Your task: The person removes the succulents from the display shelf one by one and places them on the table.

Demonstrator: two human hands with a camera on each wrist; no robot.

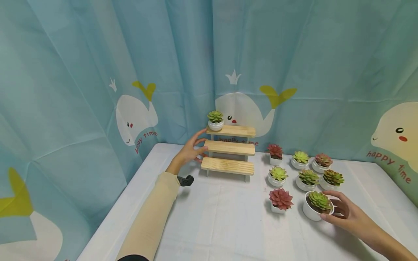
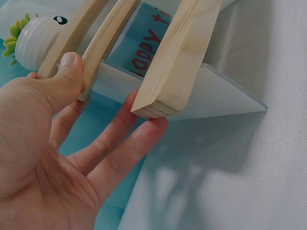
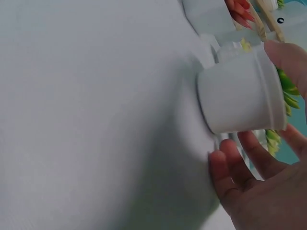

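Note:
A three-tier wooden plant stand (image 1: pixel 228 146) stands at the back of the table. A green succulent in a white pot (image 1: pixel 215 121) sits on its top tier, at the left end. My left hand (image 1: pixel 189 151) touches the stand's left side with spread fingers. In the left wrist view, its thumb lies against the middle tier and two fingertips touch the end of the bottom tier (image 2: pixel 165 96). At the front right, my right hand (image 1: pixel 347 214) grips the rim of a white pot (image 3: pixel 240 93) with a green succulent (image 1: pixel 320 201), thumb and fingers on opposite sides. Whether the pot touches the table is unclear.
Right of the stand, several potted succulents form a cluster, including a red one (image 1: pixel 281 199) in front and a yellow-green one (image 1: pixel 277 174) behind it. A blue whale-print curtain (image 1: pixel 196 72) hangs behind the white-covered table (image 1: pixel 212 217).

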